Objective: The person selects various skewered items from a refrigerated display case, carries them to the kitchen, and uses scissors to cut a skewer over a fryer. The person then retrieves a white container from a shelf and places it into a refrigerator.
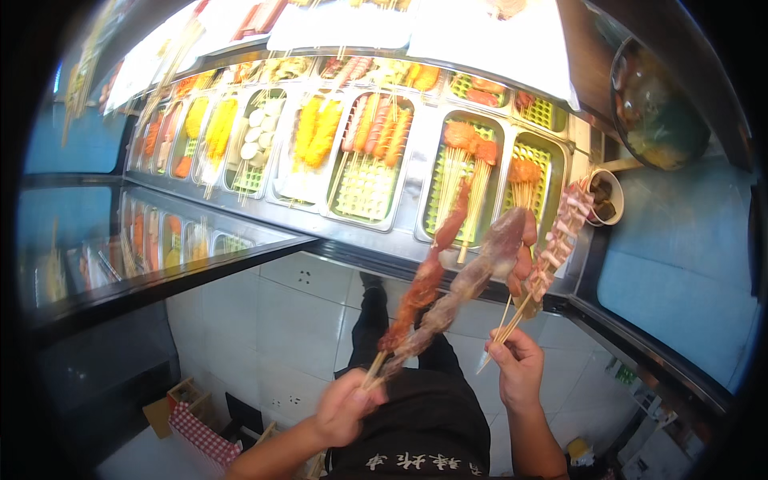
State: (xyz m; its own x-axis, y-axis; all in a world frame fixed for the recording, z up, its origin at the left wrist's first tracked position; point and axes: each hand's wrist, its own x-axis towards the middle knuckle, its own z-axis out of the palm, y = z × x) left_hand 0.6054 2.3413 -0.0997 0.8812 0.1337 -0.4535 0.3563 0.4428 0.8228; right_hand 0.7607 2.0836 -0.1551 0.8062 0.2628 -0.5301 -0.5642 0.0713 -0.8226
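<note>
My left hand (pixel 351 403) grips the sticks of two long meat skewers. One is a thin reddish meat skewer (pixel 423 282), and the other is a thicker greyish-purple meat skewer (pixel 474 282), slightly blurred. Both slant up and away over the front edge of a chilled display case. My right hand (pixel 517 367) pinches several thin bamboo sticks. On them are a skewer of folded pale pink pieces (pixel 559 240) and a skewer of smooth reddish-pink pieces (pixel 523 261). Part of the latter is hidden behind the meat skewer, and a brownish piece (pixel 528 307) hangs below.
Steel trays with green perforated liners hold orange-red meat skewers (pixel 462 137), sausage skewers (pixel 379 129), yellow skewers (pixel 318 132) and white round pieces (pixel 258 135). A white cup (pixel 607 198) of dark chunks stands at right. The raised glass door (pixel 180 264) juts out at left.
</note>
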